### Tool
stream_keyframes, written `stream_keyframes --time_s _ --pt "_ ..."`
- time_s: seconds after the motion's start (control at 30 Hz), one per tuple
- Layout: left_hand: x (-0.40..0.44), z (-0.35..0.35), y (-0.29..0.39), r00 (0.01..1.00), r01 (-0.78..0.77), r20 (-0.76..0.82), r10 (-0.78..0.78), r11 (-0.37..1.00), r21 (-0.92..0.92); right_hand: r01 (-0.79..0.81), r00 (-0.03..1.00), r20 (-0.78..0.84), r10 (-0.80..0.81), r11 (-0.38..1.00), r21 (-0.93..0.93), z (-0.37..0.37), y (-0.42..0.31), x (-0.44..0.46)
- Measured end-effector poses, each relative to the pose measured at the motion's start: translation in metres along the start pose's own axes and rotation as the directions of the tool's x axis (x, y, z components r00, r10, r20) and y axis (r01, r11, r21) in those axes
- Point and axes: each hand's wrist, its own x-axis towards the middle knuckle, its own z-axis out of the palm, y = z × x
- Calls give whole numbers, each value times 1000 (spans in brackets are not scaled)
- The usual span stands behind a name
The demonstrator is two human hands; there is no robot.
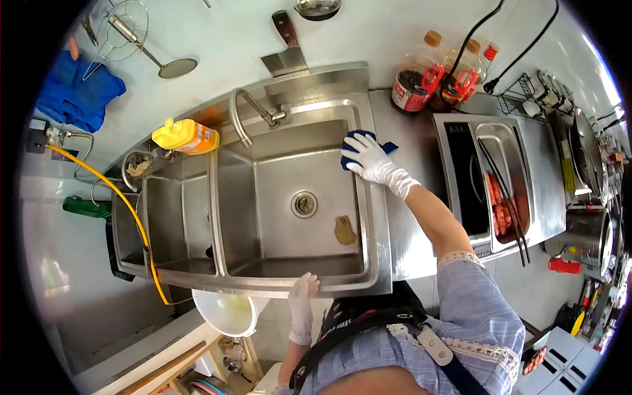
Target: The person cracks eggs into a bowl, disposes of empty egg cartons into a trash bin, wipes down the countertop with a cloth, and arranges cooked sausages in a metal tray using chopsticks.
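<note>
My right hand (370, 158), in a white glove, presses a dark blue cloth (390, 147) onto the right rim of the steel sink (380, 230), near its back corner. Its fingers are spread over the cloth. My left hand (304, 289), also white-gloved, rests on the sink's front edge, its fingers close together; whether anything is in them does not show. Inside the large basin are a round drain (304, 205) and a flat brownish piece (344, 230). Above the basin curves the faucet (241, 118).
A yellow bottle (186, 137) stands at the sink's back left. Sauce bottles (415, 82) stand behind the right counter, beside a steel tray (495, 131) holding red food (500, 210) and long dark sticks. Below the sink's front is a white bucket (226, 313).
</note>
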Motion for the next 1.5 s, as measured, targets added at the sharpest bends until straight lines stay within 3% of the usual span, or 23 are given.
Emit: stream_keyframes --time_s 0.5,0.77,0.93,1.03,1.13,1.2,1.3,1.33,1.4,1.5 --pt "37 -58 11 972 -48 235 0 979 200 -232 963 151 225 972 32 -27 -205 -177" --pt "39 -55 10 932 -86 359 -39 942 325 -296 954 -52 296 955 6 0 -259 -225" --pt "37 -40 25 919 -122 394 -21 935 334 -362 928 8 374 894 263 -3 -268 -231" --pt "54 -30 24 904 -147 428 -8 934 327 -409 815 -295 499 855 317 -41 -252 -216" --pt "48 1 28 888 -165 460 4 936 310 -526 649 -382 658 751 399 -83 -229 -205" --pt "41 27 30 869 -241 492 49 912 334 -567 691 -383 613 788 240 -95 -213 -213" --pt "27 71 26 826 -371 546 142 865 337 -522 713 -451 536 836 169 -133 -217 -247" --pt "21 87 23 795 -446 574 196 830 335 -481 667 -541 513 850 213 -137 -215 -266" --pt "8 120 18 774 -470 594 219 827 308 -589 526 -594 609 764 262 -166 -219 -315" --pt "-26 182 14 769 -475 601 218 824 309 -642 89 -681 727 565 519 -184 -189 -400"
